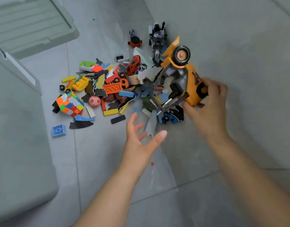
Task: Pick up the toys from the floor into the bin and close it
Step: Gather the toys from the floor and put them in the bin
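While the right hand curls its fingers round the tail end of an orange toy car, which looks raised off the heap, the left hand hovers beside it with fingers spread wide and nothing in it. Below both lies a jumble of toys on the grey floor: building blocks, a puzzle cube, a pink ball, small cars, a toy motorbike at the far edge and a lone blue block just apart from the rest. The bin stands at the left edge of view, well apart from the car, and its lid lies flat on the floor beyond it, so the bin appears open.

By the look of it the tidy-up is at its very start: the first big toy is in hand and almost the whole heap lies uncollected. The next move calls for carrying the car leftward across the pile and dropping it into the bin. The free left hand is well placed to scoop up loose pieces on the way. The lid comes last.
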